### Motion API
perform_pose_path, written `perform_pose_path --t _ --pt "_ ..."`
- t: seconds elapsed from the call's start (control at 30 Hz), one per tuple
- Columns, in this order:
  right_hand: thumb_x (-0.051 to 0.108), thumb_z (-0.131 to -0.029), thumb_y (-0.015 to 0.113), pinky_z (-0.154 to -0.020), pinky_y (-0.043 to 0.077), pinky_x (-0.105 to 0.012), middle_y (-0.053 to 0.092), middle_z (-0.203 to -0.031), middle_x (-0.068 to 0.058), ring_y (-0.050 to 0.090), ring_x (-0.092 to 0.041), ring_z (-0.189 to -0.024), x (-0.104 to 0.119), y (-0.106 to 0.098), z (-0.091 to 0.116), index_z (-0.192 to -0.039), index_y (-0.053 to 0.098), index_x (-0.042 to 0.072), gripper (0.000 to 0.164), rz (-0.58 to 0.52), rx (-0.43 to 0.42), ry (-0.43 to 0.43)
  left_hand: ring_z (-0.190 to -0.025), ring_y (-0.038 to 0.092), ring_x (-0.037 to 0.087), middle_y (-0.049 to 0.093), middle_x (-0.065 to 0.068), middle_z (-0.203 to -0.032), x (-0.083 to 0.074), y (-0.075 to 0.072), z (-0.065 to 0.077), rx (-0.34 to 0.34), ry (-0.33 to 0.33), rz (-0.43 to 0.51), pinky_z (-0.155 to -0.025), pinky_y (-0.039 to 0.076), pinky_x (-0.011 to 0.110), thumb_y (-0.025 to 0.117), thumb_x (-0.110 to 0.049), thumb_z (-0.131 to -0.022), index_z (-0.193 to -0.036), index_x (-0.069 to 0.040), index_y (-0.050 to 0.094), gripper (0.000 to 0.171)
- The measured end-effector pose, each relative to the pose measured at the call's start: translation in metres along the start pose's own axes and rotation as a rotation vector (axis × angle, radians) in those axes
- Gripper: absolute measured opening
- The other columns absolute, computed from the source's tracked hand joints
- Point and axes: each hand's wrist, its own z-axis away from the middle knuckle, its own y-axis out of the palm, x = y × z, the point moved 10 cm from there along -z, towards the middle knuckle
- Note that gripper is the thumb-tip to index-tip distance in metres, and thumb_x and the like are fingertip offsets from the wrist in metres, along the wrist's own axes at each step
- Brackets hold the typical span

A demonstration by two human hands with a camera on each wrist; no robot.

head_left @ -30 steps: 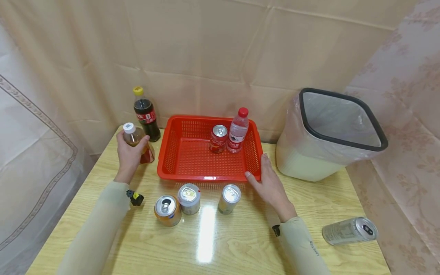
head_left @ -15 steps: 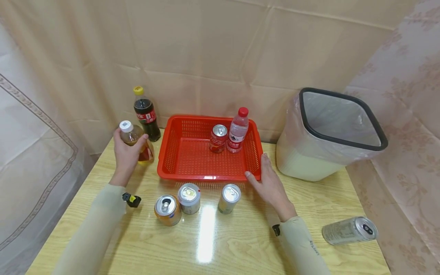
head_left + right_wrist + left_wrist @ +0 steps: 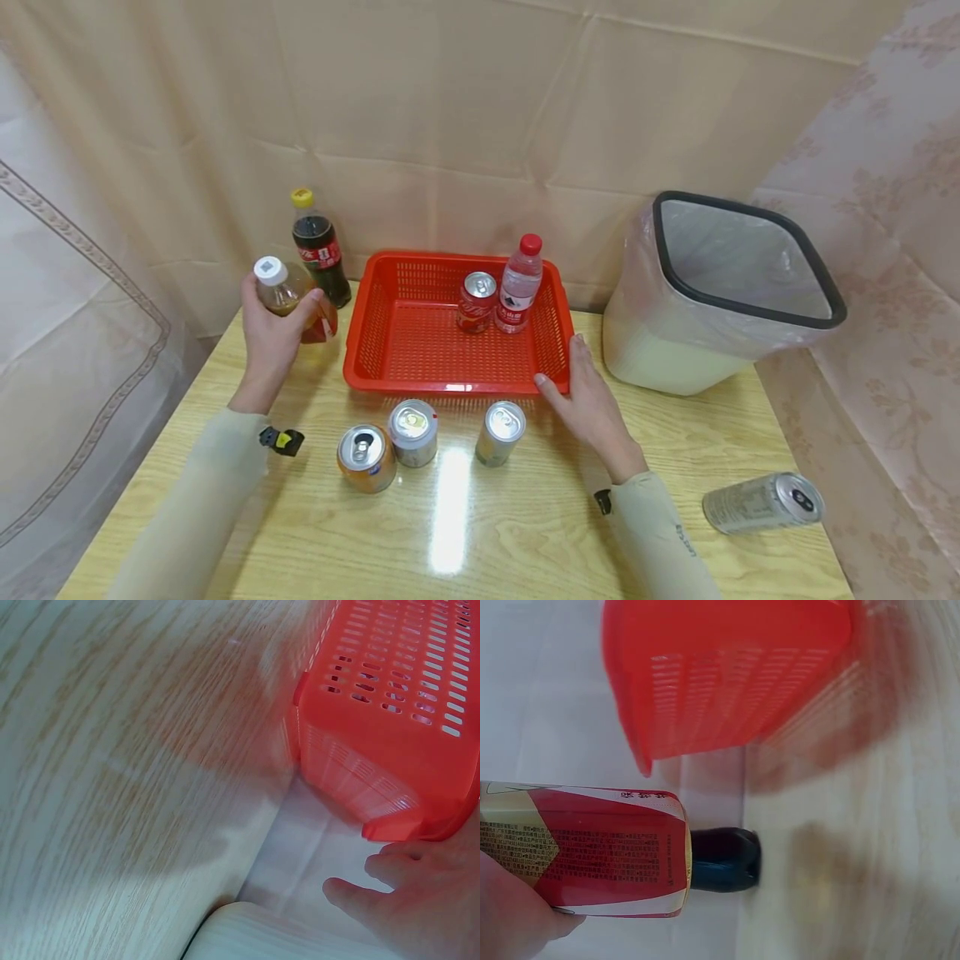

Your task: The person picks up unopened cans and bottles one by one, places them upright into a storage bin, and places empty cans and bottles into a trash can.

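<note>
1. Presently, a white-capped bottle of amber drink (image 3: 592,851) is gripped by a person's left hand (image 3: 270,337), thumb on one side and fingers round the other; it is at the left of the table (image 3: 562,533), near a red basket (image 3: 427,346), and the left-wrist view shows its base clear of the tabletop.

2. Well apart from the left, the right hand (image 3: 588,404) rests at the basket's near right corner; its thumb touches the front rim, its fingers lie extended along the outer side.

3. Just behind the held bottle, a yellow-capped cola bottle (image 3: 321,254) stands upright by the beige curtain (image 3: 450,125).

4. Inside the basket, toward its right, a red can (image 3: 475,315) and a red-capped clear bottle (image 3: 519,283) stand side by side.

5. Before the basket, three cans stand upright; an orange can (image 3: 366,462) is just beside a silver-white can (image 3: 412,437), with a slim pale can (image 3: 498,433) farther right.

6. Right of the basket stands a lined, black-rimmed bin (image 3: 667,342); nearer the table's right edge, a silver can (image 3: 750,505) lies on its side, its top facing right.
</note>
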Motion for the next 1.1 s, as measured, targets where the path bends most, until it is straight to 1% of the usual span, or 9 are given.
perform_pose_path --t 0.17,0.3,0.47,0.7,0.8,0.87,0.93,1.03,1.1 --pt "0.064 -0.101 0.049 -0.124 0.021 -0.057 0.003 -0.172 -0.018 0.011 -0.036 -0.158 -0.001 0.0 -0.001 -0.165 0.001 0.001 0.101 0.004 0.005 0.008 -0.139 0.041 0.025 0.042 0.008 -0.152 -0.015 0.004 0.002 0.021 0.048 0.008 -0.117 0.039 0.052 0.078 -0.028 -0.094 -0.156 -0.016 0.028 0.08" --pt "0.058 -0.102 0.053 -0.123 0.021 -0.058 0.004 -0.172 -0.019 0.011 -0.037 -0.158 -0.002 0.0 -0.001 -0.165 0.001 0.001 0.099 0.001 0.005 0.012 -0.134 0.045 0.022 0.045 0.004 -0.146 -0.03 0.008 0.005 0.04 0.112 0.059 -0.113 0.043 0.051 0.079 -0.022 -0.092 -0.153 -0.016 0.032 0.077" --pt "0.058 -0.102 0.054 -0.124 0.021 -0.057 0.002 -0.173 -0.016 0.01 -0.035 -0.158 -0.002 0.001 0.0 -0.165 0.001 0.003 0.099 -0.007 0.011 0.022 -0.132 0.048 0.02 0.048 -0.001 -0.141 -0.052 0.014 0.01 0.067 0.196 0.092 -0.11 0.047 0.045 0.079 -0.015 -0.092 -0.15 -0.015 0.035 0.073" --pt "0.057 -0.102 0.055 -0.123 0.021 -0.058 0.002 -0.173 -0.015 0.01 -0.035 -0.158 -0.001 0.001 -0.001 -0.165 0.001 0.003 0.099 -0.009 0.012 0.021 -0.133 0.049 0.022 0.049 0.003 -0.142 -0.081 0.029 0.019 0.145 0.303 0.123 -0.11 0.047 0.038 0.077 -0.013 -0.094 -0.151 -0.013 0.033 0.073" --pt "0.059 -0.101 0.054 -0.123 0.022 -0.057 0.002 -0.173 -0.015 0.01 -0.034 -0.158 -0.001 0.001 0.0 -0.165 0.002 0.003 0.1 -0.01 0.01 0.02 -0.13 0.05 0.021 0.05 0.002 -0.14 -0.091 0.037 0.021 0.175 0.333 0.139 -0.106 0.05 0.032 0.077 -0.01 -0.094 -0.151 -0.012 0.034 0.071" --pt "0.061 -0.101 0.053 -0.123 0.022 -0.057 0.002 -0.173 -0.015 0.01 -0.034 -0.158 -0.001 0.001 0.0 -0.165 0.002 0.003 0.1 -0.007 0.008 0.019 -0.126 0.051 0.02 0.051 0.002 -0.138 -0.096 0.043 0.021 0.197 0.348 0.155 -0.098 0.054 0.027 0.076 -0.009 -0.094 -0.151 -0.011 0.034 0.071" --pt "0.062 -0.101 0.052 -0.123 0.022 -0.057 0.003 -0.173 -0.015 0.01 -0.034 -0.158 -0.001 0.001 -0.001 -0.165 0.002 0.002 0.101 -0.005 0.007 0.018 -0.125 0.051 0.019 0.05 0.006 -0.137 -0.101 0.049 0.02 0.215 0.365 0.166 -0.096 0.054 0.024 0.076 -0.007 -0.094 -0.15 -0.009 0.034 0.07" --pt "0.062 -0.101 0.052 -0.123 0.022 -0.057 0.003 -0.173 -0.016 0.011 -0.035 -0.158 -0.001 0.001 -0.001 -0.165 0.003 0.001 0.101 -0.003 0.002 0.009 -0.126 0.049 0.019 0.048 0.007 -0.139 -0.108 0.059 0.019 0.24 0.366 0.169 -0.103 0.051 0.03 0.076 -0.008 -0.093 -0.151 -0.009 0.033 0.072" --pt "0.061 -0.101 0.053 -0.123 0.022 -0.058 0.003 -0.173 -0.017 0.011 -0.036 -0.158 -0.001 0.001 -0.001 -0.165 0.003 0.001 0.101 -0.003 0.0 0.005 -0.13 0.047 0.019 0.047 0.007 -0.14 -0.111 0.066 0.018 0.254 0.358 0.174 -0.112 0.045 0.037 0.076 -0.007 -0.093 -0.15 -0.007 0.032 0.072"
